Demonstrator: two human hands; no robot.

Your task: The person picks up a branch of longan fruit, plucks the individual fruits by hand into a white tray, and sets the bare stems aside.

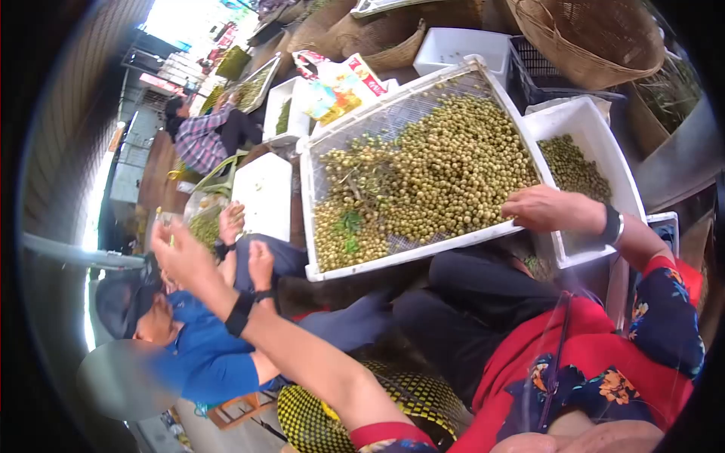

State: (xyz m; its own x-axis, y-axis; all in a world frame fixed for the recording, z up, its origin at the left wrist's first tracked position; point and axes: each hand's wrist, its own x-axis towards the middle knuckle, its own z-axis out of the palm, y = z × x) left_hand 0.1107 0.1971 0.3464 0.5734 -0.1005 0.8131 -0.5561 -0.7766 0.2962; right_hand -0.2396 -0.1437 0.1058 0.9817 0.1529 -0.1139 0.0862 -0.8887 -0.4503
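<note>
My left hand (183, 255), with a black wristband, is raised at the left, away from the tray. Its fingers are pinched together near a small yellowish bit; what they hold is too small to name. At the lower right rim of a white-framed mesh tray (393, 266) is my right hand (540, 208), fingers curled and closed; anything inside them is hidden. Many small round yellow-green fruits (461, 162) cover much of the mesh. Green leaves (350, 223) and dark stems lie among the fruits on the tray's left side.
Right of the tray, a white box (630, 177) holds more fruits. A co-worker in blue (204, 332) sits close at left, hands near my left forearm. Another person in plaid (202, 143) sits farther back. Woven baskets (589, 41), a white lid (262, 196) and a yellow-black basket (302, 419) stand around.
</note>
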